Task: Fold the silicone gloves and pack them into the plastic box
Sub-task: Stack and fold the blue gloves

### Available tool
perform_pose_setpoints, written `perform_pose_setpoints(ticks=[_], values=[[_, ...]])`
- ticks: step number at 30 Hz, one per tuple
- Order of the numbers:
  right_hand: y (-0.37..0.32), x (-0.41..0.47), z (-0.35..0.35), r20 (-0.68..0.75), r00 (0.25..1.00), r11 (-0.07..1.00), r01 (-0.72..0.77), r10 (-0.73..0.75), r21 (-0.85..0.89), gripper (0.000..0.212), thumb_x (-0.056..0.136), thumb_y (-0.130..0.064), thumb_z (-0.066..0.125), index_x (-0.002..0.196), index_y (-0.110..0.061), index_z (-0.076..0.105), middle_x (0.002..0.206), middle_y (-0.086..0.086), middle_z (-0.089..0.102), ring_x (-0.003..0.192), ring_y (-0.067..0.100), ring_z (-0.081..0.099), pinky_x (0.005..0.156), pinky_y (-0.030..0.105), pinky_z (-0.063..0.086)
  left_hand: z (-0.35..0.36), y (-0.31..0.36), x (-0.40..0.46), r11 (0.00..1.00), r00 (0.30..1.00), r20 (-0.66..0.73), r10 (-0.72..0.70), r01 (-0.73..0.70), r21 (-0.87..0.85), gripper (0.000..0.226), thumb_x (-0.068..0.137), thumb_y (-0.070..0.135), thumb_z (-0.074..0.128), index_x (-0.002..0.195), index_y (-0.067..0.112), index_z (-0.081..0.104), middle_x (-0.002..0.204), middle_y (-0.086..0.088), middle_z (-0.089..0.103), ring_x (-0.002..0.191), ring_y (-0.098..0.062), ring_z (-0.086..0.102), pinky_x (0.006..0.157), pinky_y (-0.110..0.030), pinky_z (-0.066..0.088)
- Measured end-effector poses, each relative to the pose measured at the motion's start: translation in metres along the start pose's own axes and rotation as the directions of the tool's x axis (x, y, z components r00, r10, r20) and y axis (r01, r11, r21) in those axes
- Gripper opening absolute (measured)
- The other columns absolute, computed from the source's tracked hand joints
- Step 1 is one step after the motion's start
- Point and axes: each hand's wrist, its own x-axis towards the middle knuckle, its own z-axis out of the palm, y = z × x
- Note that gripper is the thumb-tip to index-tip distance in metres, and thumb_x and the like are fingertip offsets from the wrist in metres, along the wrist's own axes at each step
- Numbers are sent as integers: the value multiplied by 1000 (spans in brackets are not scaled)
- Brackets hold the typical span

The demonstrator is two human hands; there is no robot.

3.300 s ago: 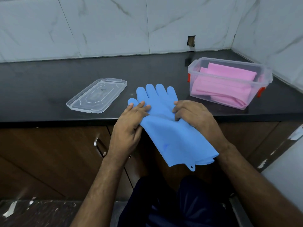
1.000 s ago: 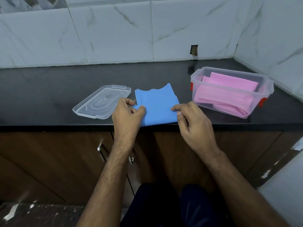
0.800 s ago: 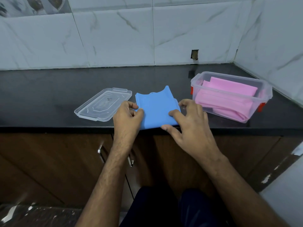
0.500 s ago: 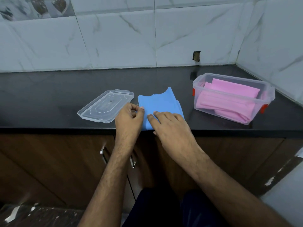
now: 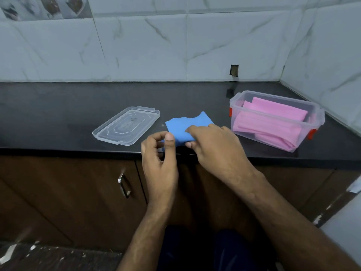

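A folded blue silicone glove (image 5: 182,127) lies near the front edge of the black counter (image 5: 58,106). My right hand (image 5: 214,147) grips its near right part, fingers on top and thumb under the fold. My left hand (image 5: 158,151) is at the glove's near left corner with curled fingers. A sliver of blue shows between its thumb and index finger, which pinch the corner. The clear plastic box (image 5: 320,118) with red clips stands at the right and holds folded pink gloves (image 5: 273,122).
The box's clear lid (image 5: 125,126) lies flat on the counter, left of the blue glove. White marble-tiled walls close off the back and the right. Brown cabinet doors with a metal handle (image 5: 123,184) are below the counter edge.
The blue glove, which lay flat with its cuff hanging over the edge, is now folded on the counter. My right hand moved from the right edge across it and now grips it.
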Motion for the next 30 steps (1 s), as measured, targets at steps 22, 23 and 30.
perform_pose_setpoints(ticks=[22,23,30], values=[[40,-19,-123,-51,995,994,93,-91,53,26,92,-36,67,117,-40,68,95,-12,61,102,15,45,86,33,28,47,59,23,76,435,862,-260,899,-430,111,88,86,31,129,-13,61,123,-39,63,108,-51,68,95,-65,53],[43,-23,-126,-56,993,993,106,-103,61,26,91,-35,68,117,-39,70,93,-14,63,96,16,45,84,36,34,48,60,26,84,464,848,-256,885,-458,108,88,85,35,131,-12,58,120,-39,65,103,-52,70,93,-66,54],[70,-43,-135,-155,987,963,89,-51,254,25,94,-31,62,117,-41,66,118,-23,63,100,2,63,79,41,52,61,76,42,141,534,822,-197,846,-515,96,79,82,59,123,-4,67,123,-29,69,117,-47,67,100,-64,51]])
